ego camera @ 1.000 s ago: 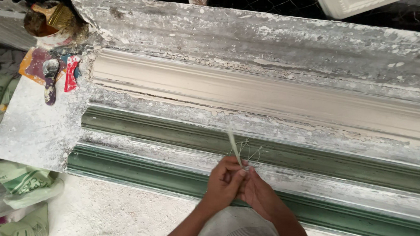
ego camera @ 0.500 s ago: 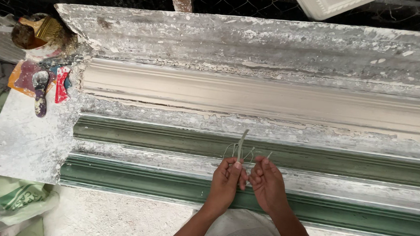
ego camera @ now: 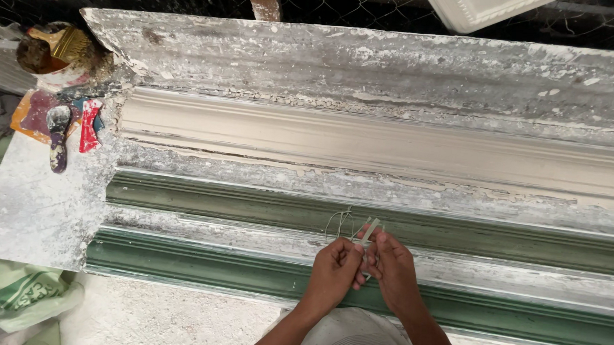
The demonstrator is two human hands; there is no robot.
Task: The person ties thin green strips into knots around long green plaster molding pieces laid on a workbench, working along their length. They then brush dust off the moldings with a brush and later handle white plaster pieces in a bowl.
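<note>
My left hand (ego camera: 334, 272) and my right hand (ego camera: 394, 269) meet over the near green channel of a long moulding form (ego camera: 202, 201). Both pinch a small bundle of pale fibre strands (ego camera: 366, 232); thin loose threads curl up from it toward the left. The fingers are closed around the strands, which stick up a little above the knuckles. Beyond the hands lies a wet beige plaster strip (ego camera: 363, 144) that fills the upper channel of the form.
At far left, on the plaster-crusted bench (ego camera: 29, 209), lie a scraper with a dark handle (ego camera: 58, 137), a red tool (ego camera: 89, 130) and a bowl with a brush (ego camera: 53, 54). A green sack (ego camera: 25, 298) lies below the bench. Wire mesh runs behind.
The view has shifted right and slightly down. My hands have kept working the strands and moved a little rightward along the green channel.
</note>
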